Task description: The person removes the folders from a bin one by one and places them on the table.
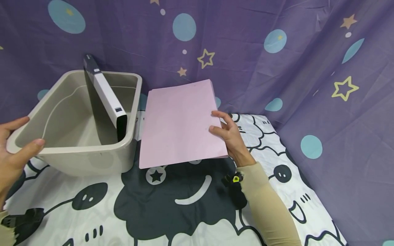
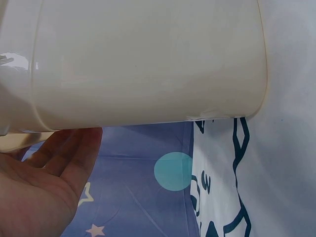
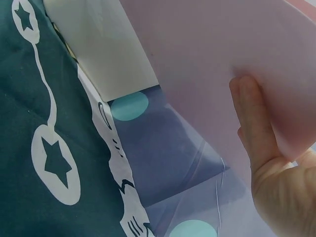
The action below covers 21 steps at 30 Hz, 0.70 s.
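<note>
A pink folder [image 1: 181, 126] is held tilted above the bed-like patterned cloth, right of a beige plastic bin [image 1: 89, 160]. My right hand [image 1: 229, 136] grips its right edge, with thumb and a finger on the face towards me. In the right wrist view, other fingers [image 3: 254, 116] lie against the back of the folder [image 3: 197, 54]. At the far left my left hand [image 1: 13, 153] grips the bin's rim, thumb over the top. Its fingers touch the outer wall below the rim in the left wrist view. Inside the bin leans a slim black-and-white box or binder [image 1: 107, 95], its top end above the rim.
A white cloth [image 1: 101, 235] with black cartoon sheep covers the surface under the bin. Behind and to the right hangs a purple curtain [image 1: 240, 78] with stars and blue dots, close to the bin's back.
</note>
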Each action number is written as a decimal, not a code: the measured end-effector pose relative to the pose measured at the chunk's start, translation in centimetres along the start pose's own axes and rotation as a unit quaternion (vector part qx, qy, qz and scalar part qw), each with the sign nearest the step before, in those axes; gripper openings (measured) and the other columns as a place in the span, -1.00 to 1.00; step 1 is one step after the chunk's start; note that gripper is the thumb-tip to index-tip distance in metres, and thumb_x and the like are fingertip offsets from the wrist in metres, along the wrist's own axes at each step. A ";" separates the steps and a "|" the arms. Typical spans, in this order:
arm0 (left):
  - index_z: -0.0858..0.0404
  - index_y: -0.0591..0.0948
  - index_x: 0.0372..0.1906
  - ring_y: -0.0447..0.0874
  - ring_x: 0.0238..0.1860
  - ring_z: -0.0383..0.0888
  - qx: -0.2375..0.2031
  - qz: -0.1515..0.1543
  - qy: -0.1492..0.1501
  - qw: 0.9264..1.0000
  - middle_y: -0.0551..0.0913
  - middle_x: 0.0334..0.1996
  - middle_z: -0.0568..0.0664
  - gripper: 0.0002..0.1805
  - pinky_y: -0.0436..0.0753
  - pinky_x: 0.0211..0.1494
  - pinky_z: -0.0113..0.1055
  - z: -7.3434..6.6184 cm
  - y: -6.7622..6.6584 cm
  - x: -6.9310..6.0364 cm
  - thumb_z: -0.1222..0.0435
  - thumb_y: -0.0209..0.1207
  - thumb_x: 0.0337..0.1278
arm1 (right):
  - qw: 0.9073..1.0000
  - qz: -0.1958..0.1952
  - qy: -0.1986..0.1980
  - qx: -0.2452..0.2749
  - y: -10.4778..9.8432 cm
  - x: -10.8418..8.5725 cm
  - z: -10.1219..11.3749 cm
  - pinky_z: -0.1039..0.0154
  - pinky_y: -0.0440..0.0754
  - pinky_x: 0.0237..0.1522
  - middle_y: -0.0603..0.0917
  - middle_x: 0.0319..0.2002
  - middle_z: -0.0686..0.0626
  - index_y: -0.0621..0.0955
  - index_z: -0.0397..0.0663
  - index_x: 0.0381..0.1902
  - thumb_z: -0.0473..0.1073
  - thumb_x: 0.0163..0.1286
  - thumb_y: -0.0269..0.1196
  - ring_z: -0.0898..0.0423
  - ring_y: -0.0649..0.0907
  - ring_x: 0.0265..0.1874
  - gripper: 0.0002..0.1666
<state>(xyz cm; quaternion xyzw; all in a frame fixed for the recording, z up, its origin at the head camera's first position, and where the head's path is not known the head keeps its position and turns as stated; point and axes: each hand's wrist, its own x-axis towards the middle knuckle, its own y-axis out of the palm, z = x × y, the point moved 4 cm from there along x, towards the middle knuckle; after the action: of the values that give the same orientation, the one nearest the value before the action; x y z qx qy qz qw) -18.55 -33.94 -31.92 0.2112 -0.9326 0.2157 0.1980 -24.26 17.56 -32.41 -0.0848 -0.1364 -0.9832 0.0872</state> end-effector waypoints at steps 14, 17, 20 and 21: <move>0.19 0.36 0.34 0.36 -0.04 -0.39 -0.012 -0.016 0.004 1.000 0.39 0.02 -0.34 -0.30 0.33 -0.07 -0.71 -1.9 0.2 -0.5 0.56 0.14 0.00 | 1.000 0.003 0.006 0.010 0.2 0.0 -0.7 0.12 0.67 -0.47 0.62 -0.17 -0.11 0.39 -0.10 0.27 -0.47 0.24 0.18 0.05 0.70 -0.37 -0.38; 0.15 0.38 0.33 0.36 -0.04 -0.38 -0.004 -0.022 0.000 1.000 0.41 0.03 -0.30 -0.30 0.32 -0.06 -0.67 -1.7 0.2 -0.4 0.55 0.15 -0.01 | 1.000 0.002 0.007 0.013 0.3 0.0 -0.8 0.13 0.67 -0.48 0.61 -0.18 -0.10 0.39 -0.10 0.26 -0.47 0.24 0.18 0.05 0.70 -0.38 -0.38; 0.11 0.38 0.34 0.35 -0.01 -0.37 0.008 -0.022 -0.007 1.000 0.41 0.07 -0.26 -0.29 0.31 0.02 -0.61 -1.1 0.1 -0.3 0.52 0.17 -0.01 | 1.000 0.002 0.007 0.013 0.3 0.0 -0.9 0.13 0.67 -0.48 0.61 -0.20 -0.10 0.40 -0.11 0.25 -0.48 0.23 0.17 0.05 0.69 -0.37 -0.39; 0.10 0.38 0.34 0.35 0.00 -0.37 0.011 -0.022 -0.009 1.000 0.40 0.09 -0.25 -0.28 0.31 0.07 -0.59 -0.9 0.1 -0.3 0.51 0.18 -0.01 | 1.000 0.003 0.007 0.013 0.4 0.0 -1.0 0.13 0.67 -0.48 0.61 -0.20 -0.10 0.40 -0.10 0.24 -0.48 0.23 0.17 0.05 0.69 -0.37 -0.39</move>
<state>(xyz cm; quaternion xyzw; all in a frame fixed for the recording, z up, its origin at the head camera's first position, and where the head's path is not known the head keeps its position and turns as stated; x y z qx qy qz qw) -18.09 -33.35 -31.33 0.2354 -0.9271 0.2195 0.1918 -24.35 16.94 -33.25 -0.0771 -0.1483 -0.9816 0.0922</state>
